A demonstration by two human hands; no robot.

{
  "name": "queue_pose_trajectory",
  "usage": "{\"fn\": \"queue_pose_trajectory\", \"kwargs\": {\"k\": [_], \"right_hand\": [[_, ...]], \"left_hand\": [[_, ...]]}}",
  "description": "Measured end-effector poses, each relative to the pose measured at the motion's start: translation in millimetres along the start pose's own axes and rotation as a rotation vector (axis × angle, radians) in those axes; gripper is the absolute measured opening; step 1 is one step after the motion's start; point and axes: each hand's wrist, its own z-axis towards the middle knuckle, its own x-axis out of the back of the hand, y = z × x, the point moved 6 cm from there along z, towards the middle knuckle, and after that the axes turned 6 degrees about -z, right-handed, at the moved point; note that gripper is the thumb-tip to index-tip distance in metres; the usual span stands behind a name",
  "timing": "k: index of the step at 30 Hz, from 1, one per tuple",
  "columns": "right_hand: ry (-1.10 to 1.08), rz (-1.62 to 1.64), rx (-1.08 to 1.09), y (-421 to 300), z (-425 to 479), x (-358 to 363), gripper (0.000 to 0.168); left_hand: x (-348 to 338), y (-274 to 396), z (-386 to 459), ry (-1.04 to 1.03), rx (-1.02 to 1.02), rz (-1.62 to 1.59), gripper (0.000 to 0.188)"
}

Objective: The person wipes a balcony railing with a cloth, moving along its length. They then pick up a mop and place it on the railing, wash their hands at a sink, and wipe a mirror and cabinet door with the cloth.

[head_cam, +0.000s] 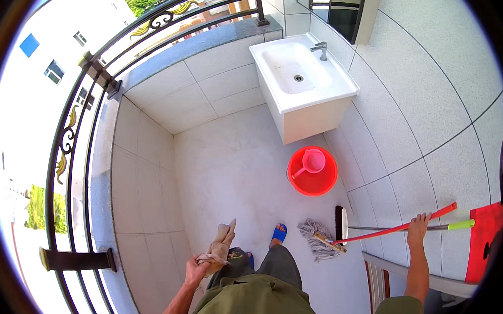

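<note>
My left hand grips a crumpled beige cloth, which hangs in front of my left leg. At the right, my right hand is closed around the upper part of a red mop handle. The grey string mop head rests on the floor to the right of my blue sandal. Just beyond it stands a broom with dark bristles and a white head. Its metal handle with a lime-green grip leans to the right, partly behind the mop handle.
A red bucket with a pink dipper inside stands below the white washbasin. Tiled walls enclose the balcony, topped by a dark metal railing. Red fabric hangs by the doorway at right.
</note>
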Motion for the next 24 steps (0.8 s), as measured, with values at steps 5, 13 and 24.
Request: {"fn": "queue_pose_trajectory", "kwargs": {"k": [5, 13, 24], "right_hand": [[-0.253, -0.079, 0.111, -6.5, 27.5, -60.0, 0.014], [-0.765, 0.122, 0.363, -210.4, -31.6, -29.9, 0.032], [-0.566, 0.377, 0.350, -109.7, -69.8, 182.6, 0.019]], "left_hand": [[7.8, -20.6, 16.5, 0.116, 0.160, -0.169, 0.033], [-27.5, 18.2, 50.2, 0.018, 0.131, -0.144, 0.037], [-19.4, -18.5, 120.3, -0.164, 0.146, -0.228, 0.052]]}}
